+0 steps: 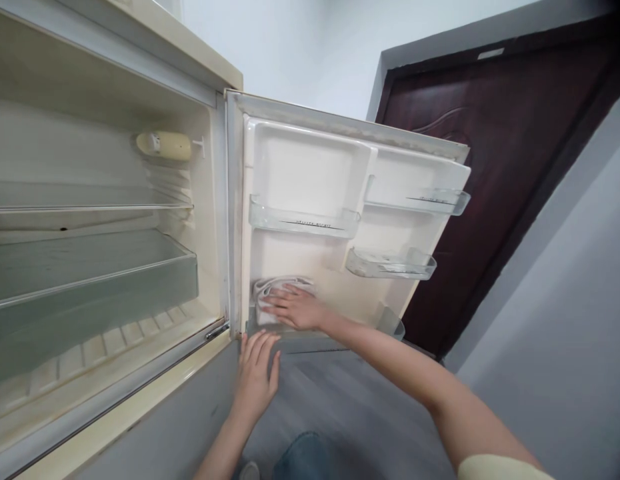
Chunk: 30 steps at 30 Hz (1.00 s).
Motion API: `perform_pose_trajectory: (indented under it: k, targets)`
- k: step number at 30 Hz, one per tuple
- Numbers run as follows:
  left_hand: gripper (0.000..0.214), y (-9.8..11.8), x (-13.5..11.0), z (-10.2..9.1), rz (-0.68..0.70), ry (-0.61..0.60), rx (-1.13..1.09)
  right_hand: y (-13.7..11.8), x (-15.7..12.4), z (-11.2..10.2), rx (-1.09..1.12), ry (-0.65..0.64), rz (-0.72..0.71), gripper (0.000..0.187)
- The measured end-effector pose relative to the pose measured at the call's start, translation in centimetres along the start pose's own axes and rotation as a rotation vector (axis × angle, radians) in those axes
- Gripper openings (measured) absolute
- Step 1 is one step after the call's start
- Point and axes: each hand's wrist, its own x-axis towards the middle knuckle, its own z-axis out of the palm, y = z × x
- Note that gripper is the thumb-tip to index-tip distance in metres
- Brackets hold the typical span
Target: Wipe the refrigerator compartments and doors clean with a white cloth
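My right hand (296, 308) presses a folded white cloth (270, 288) against the inner panel of the open fridge door (310, 257), low and near the hinge side. Its fingers lie over the cloth and hold it there. Below and to the left, my left hand (257, 370) has its fingers stretched up to the door's bottom edge, by the lowest clear bin (253, 323). The thumb stands apart, and nothing shows in that hand.
Clear door bins (305, 221) stick out above the cloth, with more on the door's outer side (390, 264). At left the fridge interior holds a glass shelf (90, 197), a drawer (140, 280) and a yellowish lamp housing (167, 145). A dark red door (490, 133) stands behind.
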Motion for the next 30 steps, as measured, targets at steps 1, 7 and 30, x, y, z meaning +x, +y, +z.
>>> perform_pose_trajectory:
  k: [1, 7, 30]
  targets:
    - [0.031, 0.0, 0.0, 0.0, 0.0, 0.001, 0.003, 0.3, -0.9, 0.4, -0.007, -0.046, -0.089, 0.041]
    - [0.029, 0.2, 0.1, -0.2, -0.001, 0.017, 0.017, 3.1, -1.6, -2.7, -0.088, 0.042, -0.007, 0.045]
    - [0.032, 0.0, 0.0, -0.3, -0.002, -0.006, 0.002, 1.5, -0.3, -5.1, 0.047, 0.194, 0.471, 0.054]
